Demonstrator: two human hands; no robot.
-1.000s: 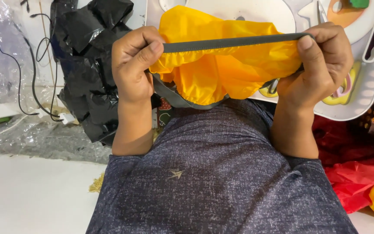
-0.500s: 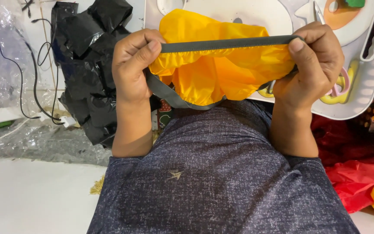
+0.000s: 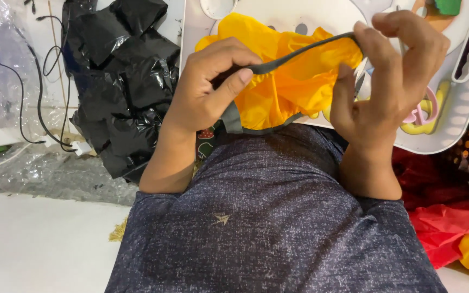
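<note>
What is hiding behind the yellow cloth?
Behind the yellow cloth lies a white plastic board with cut-out shapes. Its top and right parts show; the cloth and the right hand cover the middle, so what sits there cannot be seen.

Dark heathered blue-grey shirt (image 3: 278,217), small pale arrow-like mark, bare forearms

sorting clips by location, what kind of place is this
Probably a home room used for informal work: a white plastic toy board, crumpled black plastic bags and loose cables by clear wrap.
</note>
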